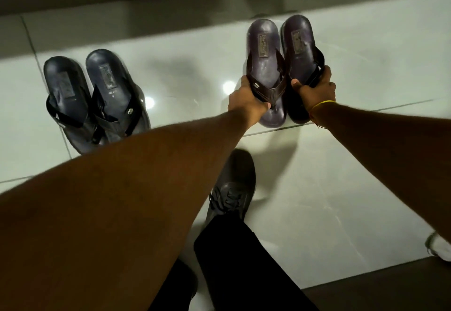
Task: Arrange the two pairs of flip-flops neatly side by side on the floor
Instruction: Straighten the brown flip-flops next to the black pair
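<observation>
Two pairs of flip-flops are on the pale tiled floor. The dark blue-black pair lies at the left, its two flip-flops side by side, toes toward me and overlapping a little at the straps. The purple-brown pair is at the right, heels pointing away. My left hand grips the strap of the left purple flip-flop. My right hand, with a yellow thread at the wrist, grips the strap of the right purple flip-flop. These two flip-flops touch along their inner edges.
A low step or wall base runs along the far side of the floor. My dark laced shoe and black trouser leg stand in the middle foreground. A white shoe shows at the right edge. Bare tiles separate the two pairs.
</observation>
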